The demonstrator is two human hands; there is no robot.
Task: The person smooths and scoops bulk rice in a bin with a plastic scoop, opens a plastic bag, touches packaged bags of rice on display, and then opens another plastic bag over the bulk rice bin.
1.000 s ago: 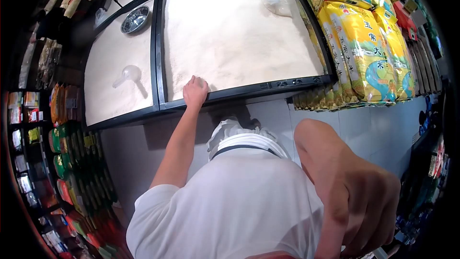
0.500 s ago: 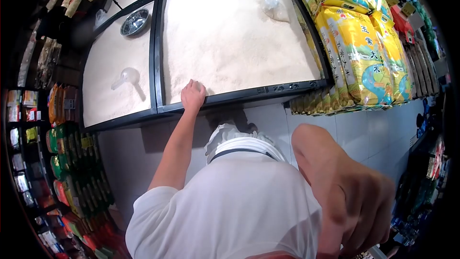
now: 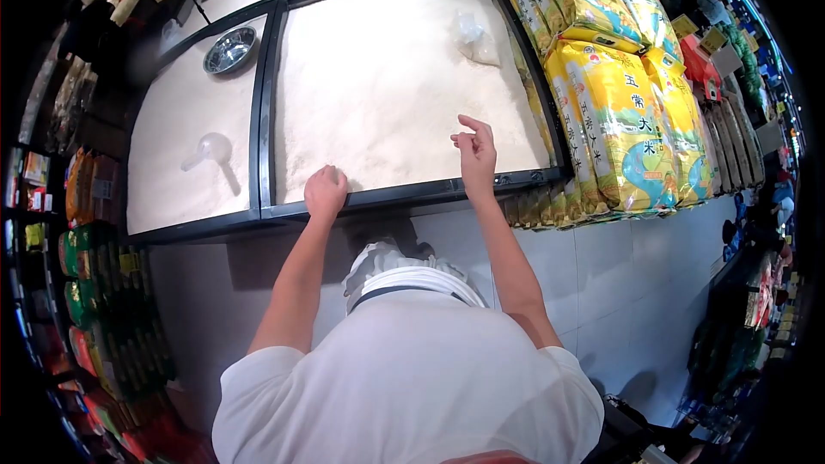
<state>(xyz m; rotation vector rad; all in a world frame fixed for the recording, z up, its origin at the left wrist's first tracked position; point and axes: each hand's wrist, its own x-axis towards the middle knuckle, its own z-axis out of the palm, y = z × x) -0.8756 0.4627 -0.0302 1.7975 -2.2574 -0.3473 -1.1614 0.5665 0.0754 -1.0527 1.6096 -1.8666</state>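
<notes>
1. At the near edge of the bin (image 3: 412, 192), the left hand (image 3: 326, 192) rests across the rim, arm stretched forward, fingers bent over the white grain (image 3: 378, 94); its hold is unclear.
2. Right of it, the right hand (image 3: 475, 153) hangs above the grain, fingers curling leftward, grip loosely parted, nothing visible in it.
3. Grain fills the bin, beneath both hands' fingers.

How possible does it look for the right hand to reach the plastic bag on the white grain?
Probably yes: the right hand looks empty, and only white grain shows between it and the plastic bag, though a forward stretch seems needed.
</notes>
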